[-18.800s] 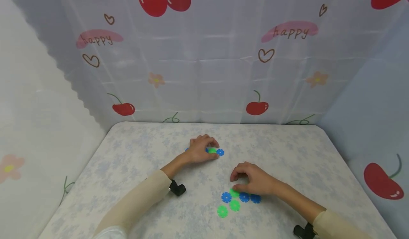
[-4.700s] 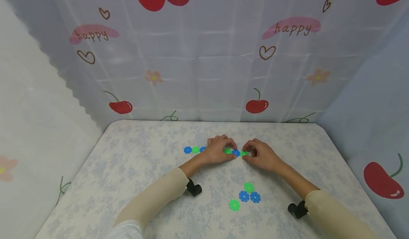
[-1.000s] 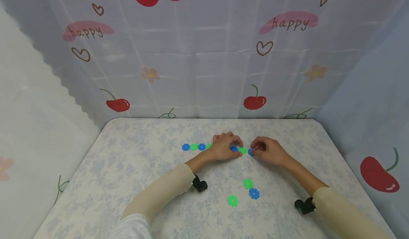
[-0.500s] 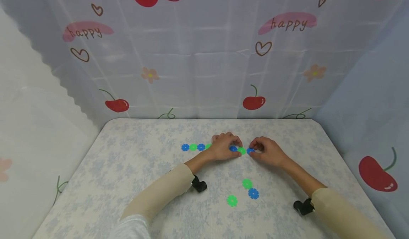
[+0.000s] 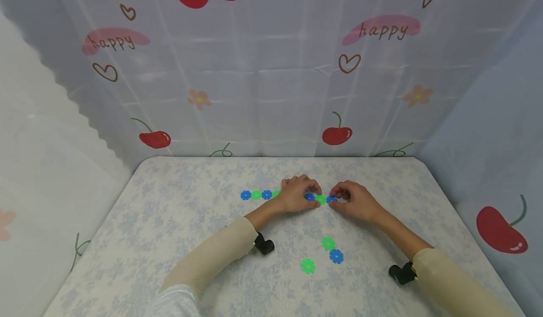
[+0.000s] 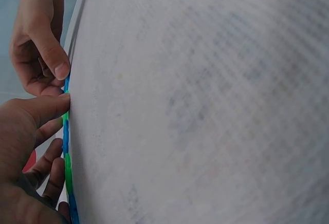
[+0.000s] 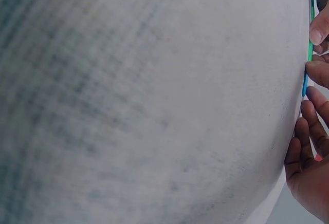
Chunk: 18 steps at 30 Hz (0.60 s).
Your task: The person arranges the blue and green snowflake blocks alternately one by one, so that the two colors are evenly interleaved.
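In the head view, a row of notched plastic discs, blue (image 5: pixel 245 195) and green by turns, lies across the far part of the table. My left hand (image 5: pixel 297 195) lies over the row and hides its middle. Its thumb and index finger hold the green disc (image 5: pixel 320 199) at the row's right end, beside another blue disc (image 5: pixel 309 197). With thumb and index finger, my right hand (image 5: pixel 354 201) pinches a blue disc (image 5: pixel 332 199) right against that green one. In the left wrist view, the row (image 6: pixel 68 172) shows edge-on; whether the two discs interlock I cannot tell.
Nearer on the patterned table (image 5: pixel 212 270) lie two loose green discs (image 5: pixel 308 266) and one loose blue disc (image 5: pixel 336 256). A printed curtain (image 5: pixel 263 95) stands along the table's far edge. Each wrist carries a small black camera (image 5: pixel 265 244).
Over the longer span the row has grown rightward and the loose discs have become fewer. In the last second my right hand has brought the blue disc leftward against the green one.
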Motion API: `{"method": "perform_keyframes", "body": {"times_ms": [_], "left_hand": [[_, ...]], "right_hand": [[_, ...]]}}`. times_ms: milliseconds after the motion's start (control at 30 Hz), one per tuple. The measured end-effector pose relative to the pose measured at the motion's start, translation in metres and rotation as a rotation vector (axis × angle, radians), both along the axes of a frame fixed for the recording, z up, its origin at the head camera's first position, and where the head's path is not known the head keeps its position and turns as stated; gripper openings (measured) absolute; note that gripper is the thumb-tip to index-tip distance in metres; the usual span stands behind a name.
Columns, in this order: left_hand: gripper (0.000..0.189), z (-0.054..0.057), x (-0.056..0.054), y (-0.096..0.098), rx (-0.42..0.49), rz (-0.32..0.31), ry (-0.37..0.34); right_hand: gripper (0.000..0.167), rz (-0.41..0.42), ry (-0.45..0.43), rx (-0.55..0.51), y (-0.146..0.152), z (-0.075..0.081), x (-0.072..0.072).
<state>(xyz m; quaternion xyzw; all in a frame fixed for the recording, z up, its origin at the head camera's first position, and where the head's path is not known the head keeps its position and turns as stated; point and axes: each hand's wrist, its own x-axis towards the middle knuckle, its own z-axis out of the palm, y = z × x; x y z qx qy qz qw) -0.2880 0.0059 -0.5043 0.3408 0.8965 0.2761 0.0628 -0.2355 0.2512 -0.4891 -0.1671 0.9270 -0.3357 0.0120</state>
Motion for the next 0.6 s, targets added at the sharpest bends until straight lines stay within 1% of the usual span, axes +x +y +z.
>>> {"method": "perform_keyframes", "body": {"times_ms": [267, 467, 600], "left_hand": [[0.024, -0.0008, 0.0, -0.0003, 0.005, 0.001, -0.002], [0.024, 0.0017, 0.0013, -0.0007, -0.004, 0.006, -0.012], [0.024, 0.0044, 0.0018, -0.0009, -0.004, 0.004, -0.023]], "right_hand": [[0.021, 0.017, -0.003, -0.003, -0.0003, 0.0019, 0.0002], [0.022, 0.022, -0.005, -0.011, -0.0012, 0.0011, -0.0009], [0.025, 0.014, -0.004, -0.026, -0.0002, 0.0035, 0.0016]]}}
